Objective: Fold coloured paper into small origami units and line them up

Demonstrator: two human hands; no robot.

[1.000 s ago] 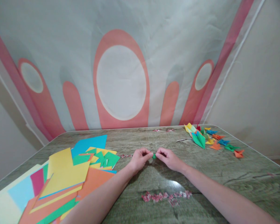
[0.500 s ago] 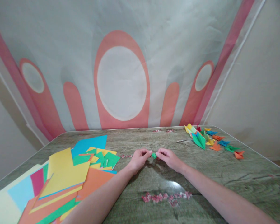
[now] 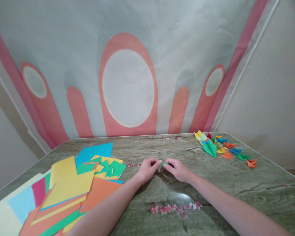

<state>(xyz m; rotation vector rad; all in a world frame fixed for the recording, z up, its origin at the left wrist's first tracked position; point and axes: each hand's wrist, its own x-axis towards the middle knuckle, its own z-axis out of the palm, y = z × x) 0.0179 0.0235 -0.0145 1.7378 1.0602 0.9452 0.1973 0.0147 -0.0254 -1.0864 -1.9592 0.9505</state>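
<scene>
A small folded piece of green paper (image 3: 164, 163) is pinched between my two hands, just above the middle of the table. My left hand (image 3: 147, 170) grips its left end between thumb and fingertips. On its right end, the thumb and fingers of my right hand (image 3: 179, 169) are closed. Only a thin green strip shows between the fingertips, so most of the paper's shape is hidden.
On the left lie overlapping sheets and scraps of coloured paper, with a yellow sheet (image 3: 68, 186) on top and a blue sheet (image 3: 95, 153) behind. Several folded paper figures (image 3: 228, 154) and a green folded piece (image 3: 208, 148) sit at the right. The wood-patterned table (image 3: 137, 213) bears printed flowers.
My hands have drawn slightly closer together and turned the green paper, which now shows as a thin edge rather than a small flat face. The other papers have not moved.
</scene>
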